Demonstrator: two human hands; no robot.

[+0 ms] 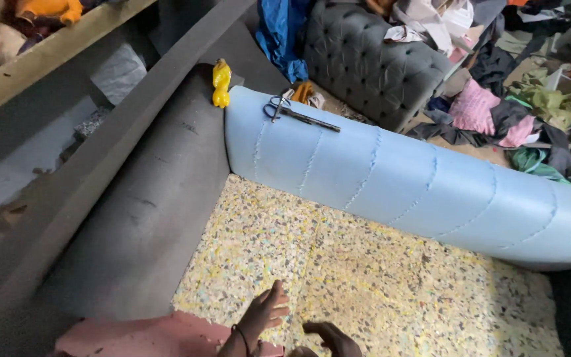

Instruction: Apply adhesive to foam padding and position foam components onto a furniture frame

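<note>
A pink foam sheet [147,334] is seen at the bottom edge, just beside the left hand [264,316]. The left hand is laid flat on the speckled yellow rebonded-foam seat panel [365,264], fingers together and extended, nothing gripped. The right hand [332,338] is partly cut off; fingers curled, grip cannot be told. Steel scissors [299,114] are rested on the pale blue foam armrest [418,185], well apart from both hands. A yellow bottle [221,82] is stood on the grey foam backrest [153,211].

Your left hand [264,312] reaches forward at the bottom edge, fingers extended together, a dark band round its wrist. Your right hand [330,336] sits just beside it, fingers loosely curled.
</note>
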